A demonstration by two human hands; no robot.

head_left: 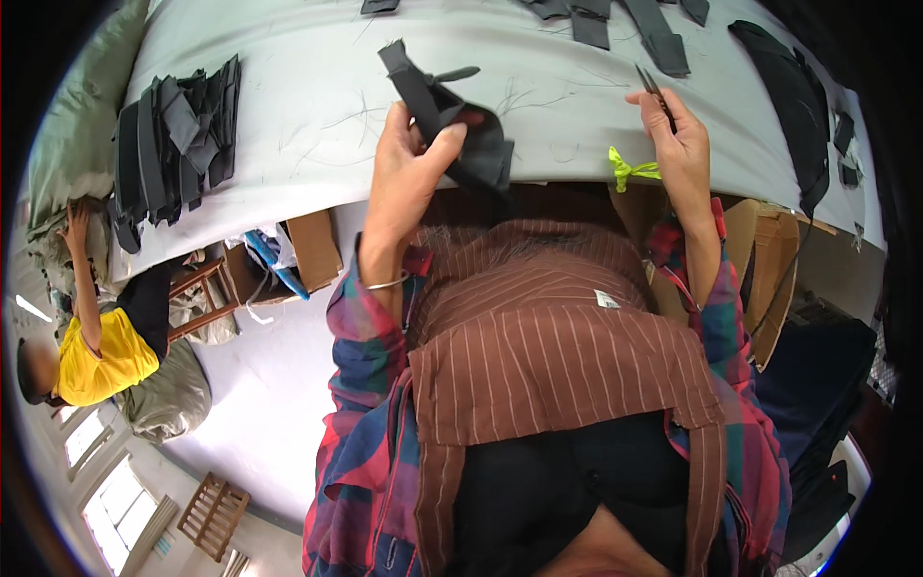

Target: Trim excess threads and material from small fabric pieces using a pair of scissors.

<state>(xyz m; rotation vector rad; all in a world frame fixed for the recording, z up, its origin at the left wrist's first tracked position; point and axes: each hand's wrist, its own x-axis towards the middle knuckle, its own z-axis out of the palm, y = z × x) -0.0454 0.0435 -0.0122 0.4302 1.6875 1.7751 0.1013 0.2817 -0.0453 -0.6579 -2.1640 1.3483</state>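
Note:
My left hand (406,178) is closed on a folded piece of dark grey cloth (487,135), gripped between thumb and fingers at the near edge of the table. One strip-like end of the cloth points up and away, and a narrow tab sticks out to the right. Farther right, my right hand (685,154) grips a pair of small dark thread snips (652,87), their two thin points directed away from me. The hands are well apart, and the snips do not touch the cloth. Below my right hand, a bright yellow-green tied strip (625,169) hangs at the table edge.
Loose threads lie on the white-covered table (317,58). At left is a pile of dark cloth strips (178,139); more dark pieces (659,38) lie at the far side, and a long one (784,106) at right. Cardboard boxes (312,252) stand below. A person in yellow (111,356) is at left.

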